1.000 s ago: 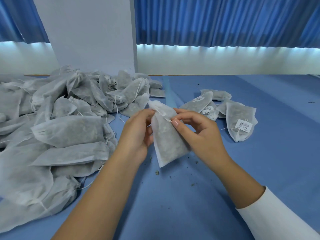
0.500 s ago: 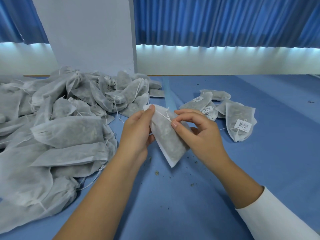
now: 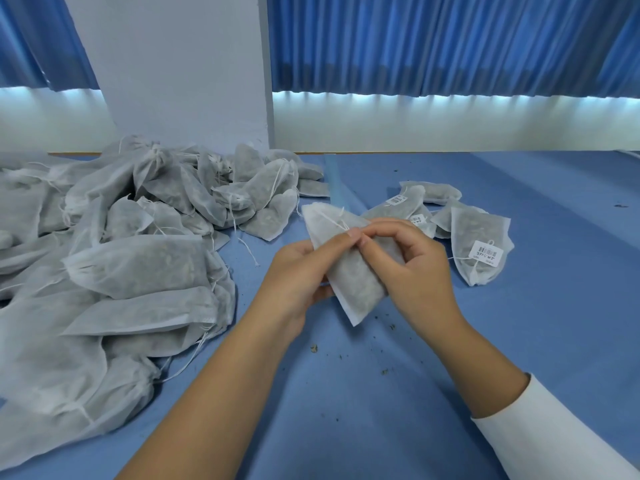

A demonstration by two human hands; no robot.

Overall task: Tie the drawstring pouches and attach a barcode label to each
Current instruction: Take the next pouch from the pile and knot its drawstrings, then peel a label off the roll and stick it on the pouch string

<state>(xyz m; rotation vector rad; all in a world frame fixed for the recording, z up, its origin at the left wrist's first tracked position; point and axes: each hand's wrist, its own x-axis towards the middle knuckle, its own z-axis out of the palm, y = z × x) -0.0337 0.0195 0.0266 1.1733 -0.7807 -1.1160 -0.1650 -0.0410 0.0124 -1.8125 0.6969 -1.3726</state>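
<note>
Pouch: a pale drawstring pouch (image 3: 356, 282) with dark filling, held tilted just above the blue table (image 3: 346, 410), one bottom corner pointing down.
Left hand: the left hand (image 3: 301, 271) grips the pouch from its left side, fingers curled behind it, thumb tip meeting the other hand's fingertips on its front.
Right hand: the right hand (image 3: 415, 268), curled in from the pouch's right, pinches the drawstring (image 3: 332, 220).
Drawstring: thin and white, it runs from the pinch towards the pouch's top edge.
Left of the pouch: a large heap of pouches (image 3: 138, 265).
Right of and behind the pouch: a few labelled pouches (image 3: 467, 230) lie flat, the nearest showing a barcode label (image 3: 487, 252).
Below the pouch: dark crumbs (image 3: 314, 348) dot the table.
</note>
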